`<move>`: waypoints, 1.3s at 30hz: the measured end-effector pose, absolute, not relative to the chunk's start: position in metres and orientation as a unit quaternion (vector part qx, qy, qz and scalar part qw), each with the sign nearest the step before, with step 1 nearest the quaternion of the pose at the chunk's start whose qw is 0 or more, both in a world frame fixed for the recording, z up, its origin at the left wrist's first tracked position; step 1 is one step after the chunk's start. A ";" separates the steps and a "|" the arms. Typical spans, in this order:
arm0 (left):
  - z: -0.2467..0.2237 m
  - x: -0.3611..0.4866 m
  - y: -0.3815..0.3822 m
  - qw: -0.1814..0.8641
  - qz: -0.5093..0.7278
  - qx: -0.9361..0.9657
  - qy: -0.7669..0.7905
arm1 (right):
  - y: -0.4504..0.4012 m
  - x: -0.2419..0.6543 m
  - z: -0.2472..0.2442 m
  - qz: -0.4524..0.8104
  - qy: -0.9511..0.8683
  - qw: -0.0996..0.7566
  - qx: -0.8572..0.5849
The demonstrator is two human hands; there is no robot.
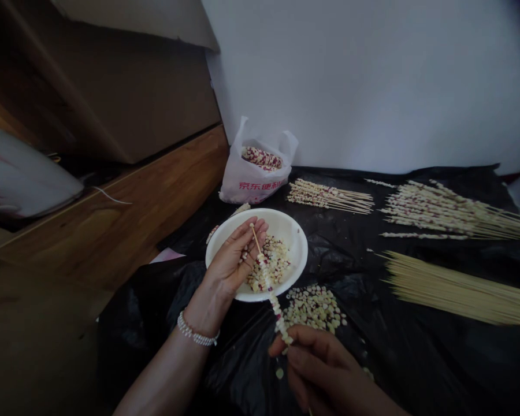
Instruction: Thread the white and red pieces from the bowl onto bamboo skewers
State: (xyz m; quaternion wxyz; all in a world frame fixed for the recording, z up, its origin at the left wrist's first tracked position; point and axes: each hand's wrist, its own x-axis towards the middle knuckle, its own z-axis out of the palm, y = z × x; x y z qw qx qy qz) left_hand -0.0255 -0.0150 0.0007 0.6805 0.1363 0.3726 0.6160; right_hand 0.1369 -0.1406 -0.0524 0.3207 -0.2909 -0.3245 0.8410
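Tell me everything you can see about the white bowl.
The bowl is white, round and wide-mouthed, with a smooth, plain inside; it looks like plastic. It sits upright on the black sheet, just in front of the bag. Small pale and dark-red pieces lie in it, leaving its right side mostly bare. The left hand and a threaded stick cross over it; whether either touches the rim can't be told.

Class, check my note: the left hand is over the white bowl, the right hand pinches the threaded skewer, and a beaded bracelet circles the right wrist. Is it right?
No: the head view shows the beaded bracelet on the left wrist, not the right. The left hand is over the white bowl and the right hand pinches the threaded skewer.
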 end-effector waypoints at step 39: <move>0.003 -0.029 -0.011 0.731 0.580 0.029 0.358 | -0.144 0.139 -0.061 0.849 -0.311 0.338 -0.260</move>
